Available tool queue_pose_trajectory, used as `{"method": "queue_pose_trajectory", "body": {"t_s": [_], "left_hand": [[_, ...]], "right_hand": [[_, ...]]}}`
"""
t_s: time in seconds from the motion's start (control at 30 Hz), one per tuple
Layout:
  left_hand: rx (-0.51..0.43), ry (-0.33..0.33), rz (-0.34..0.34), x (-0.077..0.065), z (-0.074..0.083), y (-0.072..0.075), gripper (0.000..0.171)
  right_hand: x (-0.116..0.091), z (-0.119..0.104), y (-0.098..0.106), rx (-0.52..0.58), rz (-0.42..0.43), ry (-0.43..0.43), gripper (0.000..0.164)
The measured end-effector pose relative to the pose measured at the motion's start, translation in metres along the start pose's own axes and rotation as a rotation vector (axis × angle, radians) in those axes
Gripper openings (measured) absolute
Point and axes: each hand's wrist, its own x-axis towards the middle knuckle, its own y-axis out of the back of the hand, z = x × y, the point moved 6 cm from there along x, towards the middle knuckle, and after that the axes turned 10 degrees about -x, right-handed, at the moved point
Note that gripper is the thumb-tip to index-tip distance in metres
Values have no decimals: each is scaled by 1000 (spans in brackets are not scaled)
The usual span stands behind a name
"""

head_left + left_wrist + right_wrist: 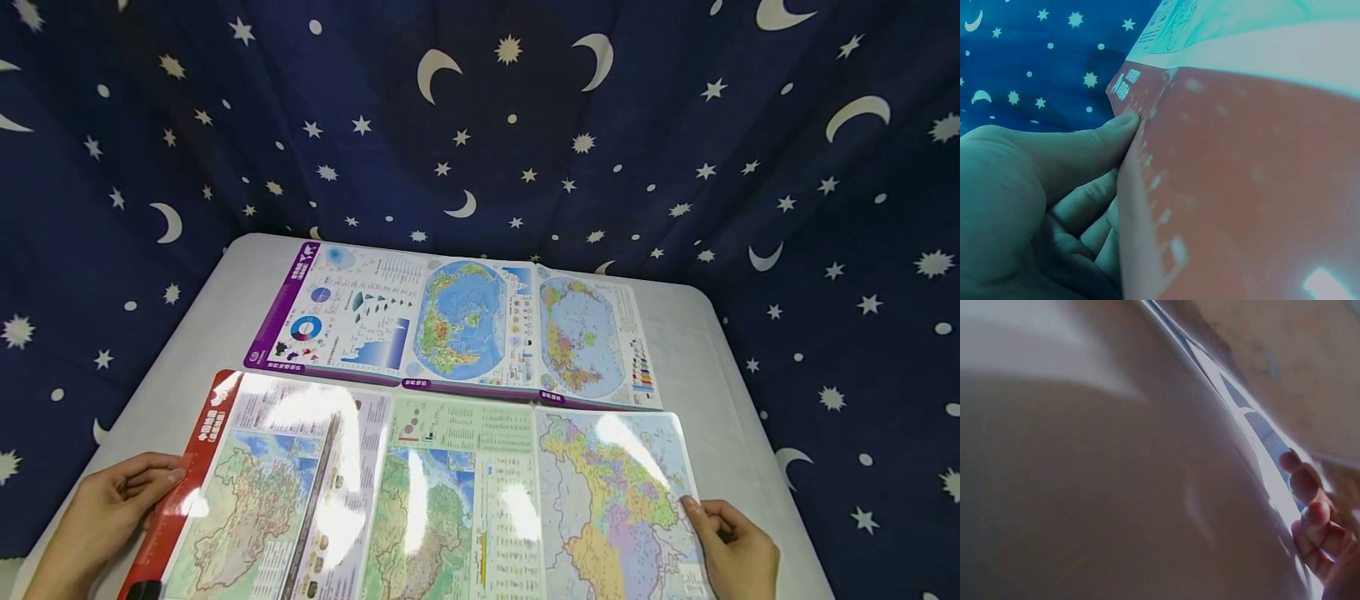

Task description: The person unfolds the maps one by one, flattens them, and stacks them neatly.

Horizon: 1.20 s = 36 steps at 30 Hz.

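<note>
A folding laminated map [615,483] with a red left strip lies spread across the near part of the table, its three panels unfolded. My left hand [105,517] pinches the red strip at the left edge, thumb on top. In the left wrist view, that thumb presses the glossy red border [1247,175] with the fingers behind it. At the opposite end, my right hand [738,546] pinches the right edge between thumb and fingers. The right wrist view shows the right fingers [1316,515] at the sheet's edge. Glare hides parts of the print.
A second folding map [465,325] with a purple strip lies unfolded just behind the first. White cloth covers the table [693,350]. A dark blue curtain [480,125] with moons and stars hangs around its back and sides. A black object [142,591] shows at the lower left.
</note>
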Motion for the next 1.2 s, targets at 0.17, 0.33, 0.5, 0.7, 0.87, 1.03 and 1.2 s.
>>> {"method": "queue_pose_trajectory", "body": {"t_s": [0.17,0.33,0.5,0.7,0.87,1.03,1.2], "left_hand": [[3,32,11,0,-2,0,50],[2,51,18,0,-5,0,51],[-53,51,18,0,-6,1,45],[-115,56,7,2,-6,2,28],[-119,66,10,3,-5,4,29],[-112,37,21,7,-2,4,29],[-130,-35,16,11,5,3,21]], "right_hand": [[0,3,-1,13,-4,-23,40],[0,3,0,30,-18,-52,41],[0,3,3,45,-33,-63,41],[0,-1,8,70,-23,-22,37],[1,-5,13,74,-20,-10,35],[4,-8,18,85,13,22,31],[9,-9,21,85,29,57,29]]}}
